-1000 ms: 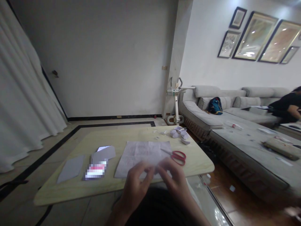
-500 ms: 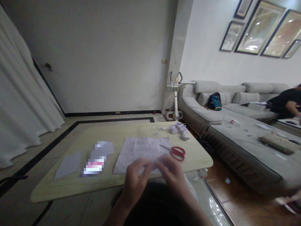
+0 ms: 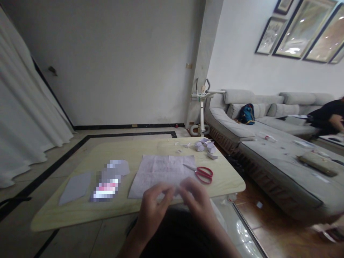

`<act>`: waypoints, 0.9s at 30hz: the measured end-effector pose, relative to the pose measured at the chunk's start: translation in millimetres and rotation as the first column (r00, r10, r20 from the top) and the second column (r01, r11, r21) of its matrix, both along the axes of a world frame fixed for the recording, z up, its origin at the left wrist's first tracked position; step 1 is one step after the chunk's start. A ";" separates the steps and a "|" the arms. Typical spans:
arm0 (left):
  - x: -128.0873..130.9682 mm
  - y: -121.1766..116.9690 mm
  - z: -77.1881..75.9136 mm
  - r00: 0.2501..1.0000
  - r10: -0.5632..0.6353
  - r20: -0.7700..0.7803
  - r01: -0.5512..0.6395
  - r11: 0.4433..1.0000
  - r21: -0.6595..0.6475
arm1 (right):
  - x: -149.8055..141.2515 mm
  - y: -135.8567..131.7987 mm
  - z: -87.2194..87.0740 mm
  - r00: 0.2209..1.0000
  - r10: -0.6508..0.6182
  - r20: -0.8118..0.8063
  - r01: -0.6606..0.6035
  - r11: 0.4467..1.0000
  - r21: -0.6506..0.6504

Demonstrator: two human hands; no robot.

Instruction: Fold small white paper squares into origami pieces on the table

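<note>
L hand [image 3: 153, 201] & R hand [image 3: 197, 199] curl inward, fingertips close, nr paper sheet [image 3: 161, 171]; blurred, can't tell if holding sth.

On my feed I see near-black clothing [image 3: 172, 238] at six o'clock, too shadowed for detail; left forearm [image 3: 134, 239] at seven, right forearm [image 3: 221, 234] at five, left hand [image 3: 156, 201] and right hand [image 3: 197, 199] are all bare.

Single head-worn view, forward and down across the near table [image 3: 145, 147] toward a wall [image 3: 120, 64]
</note>
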State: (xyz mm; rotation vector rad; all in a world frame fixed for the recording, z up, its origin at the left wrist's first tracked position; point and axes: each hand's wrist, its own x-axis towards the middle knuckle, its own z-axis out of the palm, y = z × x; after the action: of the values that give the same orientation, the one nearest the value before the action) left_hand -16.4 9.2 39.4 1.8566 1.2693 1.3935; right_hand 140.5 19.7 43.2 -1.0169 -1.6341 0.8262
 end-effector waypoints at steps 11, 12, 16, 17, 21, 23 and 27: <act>0.0 0.4 -4.1 1.000 -0.020 0.003 0.020 1.000 0.024 | -1.0 1.2 -5.1 1.000 -0.004 -0.027 0.005 1.000 0.019; 0.3 0.4 -4.2 1.000 -0.020 0.007 0.020 0.999 0.029 | -1.0 1.1 -5.4 1.000 -0.002 -0.029 0.003 1.000 0.024; 1.4 -0.9 -3.1 1.000 -0.019 0.017 0.019 0.999 0.032 | -0.7 0.7 -5.9 0.999 0.011 -0.030 -0.010 0.999 0.034; 1.6 -1.2 -2.5 1.000 -0.019 0.019 0.019 0.999 0.031 | -0.8 0.7 -6.0 1.000 0.010 -0.028 -0.009 0.999 0.034; 2.0 -1.1 -0.1 1.000 -0.017 0.022 0.016 1.000 0.025 | -1.3 1.1 -5.6 1.000 0.003 -0.029 -0.002 0.999 0.032; 1.9 -0.5 0.6 1.000 -0.015 0.024 0.014 1.000 0.023 | -1.4 1.3 -4.4 1.000 0.007 -0.027 -0.006 0.999 0.038; 1.3 -0.1 0.3 0.999 -0.021 0.032 0.021 1.000 -0.005 | -0.9 1.6 -3.3 0.999 0.014 -0.030 -0.013 0.998 0.056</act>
State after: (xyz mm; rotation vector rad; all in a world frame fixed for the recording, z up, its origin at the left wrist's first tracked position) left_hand -15.1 9.0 39.7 1.8321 1.2329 1.4016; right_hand 139.6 21.3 39.9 -0.9506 -1.6311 0.7967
